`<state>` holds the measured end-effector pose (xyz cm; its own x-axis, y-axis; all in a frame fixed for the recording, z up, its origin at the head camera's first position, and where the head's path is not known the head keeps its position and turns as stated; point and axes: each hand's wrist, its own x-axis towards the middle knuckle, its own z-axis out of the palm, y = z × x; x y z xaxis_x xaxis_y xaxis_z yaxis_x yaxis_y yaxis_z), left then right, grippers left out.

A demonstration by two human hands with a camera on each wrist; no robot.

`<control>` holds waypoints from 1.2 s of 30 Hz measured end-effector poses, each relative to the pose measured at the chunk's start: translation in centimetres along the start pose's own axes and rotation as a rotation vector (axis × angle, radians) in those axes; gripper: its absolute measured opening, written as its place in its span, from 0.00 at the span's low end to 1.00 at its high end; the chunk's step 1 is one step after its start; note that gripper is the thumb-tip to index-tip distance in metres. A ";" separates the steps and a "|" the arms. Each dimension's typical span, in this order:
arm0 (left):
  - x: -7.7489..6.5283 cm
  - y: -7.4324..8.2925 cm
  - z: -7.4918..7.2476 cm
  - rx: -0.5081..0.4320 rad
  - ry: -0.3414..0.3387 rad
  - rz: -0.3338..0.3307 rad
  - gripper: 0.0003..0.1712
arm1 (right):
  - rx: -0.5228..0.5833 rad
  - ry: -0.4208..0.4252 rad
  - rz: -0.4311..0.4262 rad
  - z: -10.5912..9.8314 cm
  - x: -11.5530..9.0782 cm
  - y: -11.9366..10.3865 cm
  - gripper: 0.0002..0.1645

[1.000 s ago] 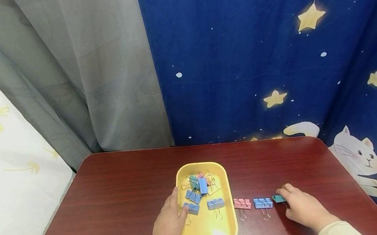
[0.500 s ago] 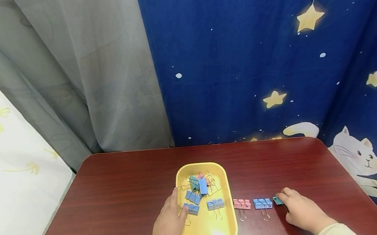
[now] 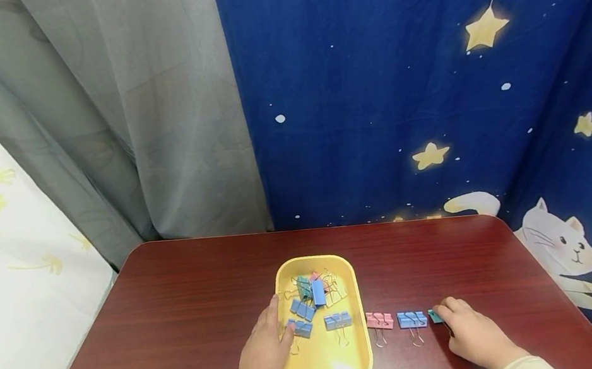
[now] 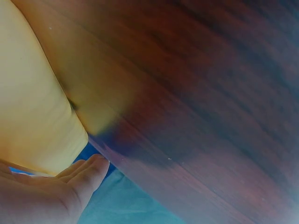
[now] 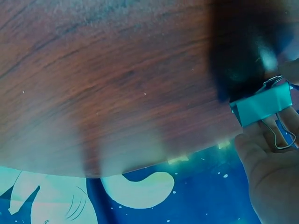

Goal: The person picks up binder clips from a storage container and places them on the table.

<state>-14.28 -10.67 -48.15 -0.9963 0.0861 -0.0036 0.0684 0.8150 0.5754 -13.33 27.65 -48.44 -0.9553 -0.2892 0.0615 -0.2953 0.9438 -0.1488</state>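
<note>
My left hand [image 3: 260, 352] holds the yellow tray [image 3: 322, 362] by its left rim, thumb over the edge and fingers along the outer wall. Inside the tray lie several binder clips, among them a blue clip [image 3: 338, 321] and a green one [image 3: 304, 287]. To the right, my right hand [image 3: 476, 333] pinches a teal-green binder clip [image 5: 264, 103] low over the table, its wire handles showing in the right wrist view. Just left of it, a blue binder clip [image 3: 412, 319] and a pink binder clip [image 3: 379, 320] lie in a row, handles toward me.
The dark red wooden table [image 3: 195, 314] has rounded far corners. Behind it hang a grey curtain [image 3: 187, 111] and a blue star-patterned curtain [image 3: 353, 106]. The pink clip lies right beside the tray's right wall.
My right hand has shifted very slightly left and down with the green clip, closer to the blue one. The left hand and the tray stay where they were.
</note>
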 end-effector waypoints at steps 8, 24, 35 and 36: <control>0.1 -0.1 0.0 -0.005 -0.004 -0.003 0.39 | -0.045 0.046 -0.019 0.6 -0.5 0.0 0.28; 0.1 -0.1 0.1 -0.012 0.002 -0.002 0.39 | -0.060 0.131 -0.032 0.9 -0.4 0.0 0.23; 0.1 -0.1 0.2 -0.019 0.003 -0.003 0.39 | -0.074 0.181 -0.058 -0.6 0.3 -0.5 0.27; 0.1 -0.2 0.2 -0.019 0.002 -0.003 0.39 | -0.070 0.180 -0.048 -0.9 0.3 -0.7 0.27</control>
<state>-14.35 -10.69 -48.40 -0.9966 0.0823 -0.0037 0.0643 0.8043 0.5907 -13.46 27.07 -47.44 -0.9203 -0.3067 0.2430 -0.3326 0.9403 -0.0729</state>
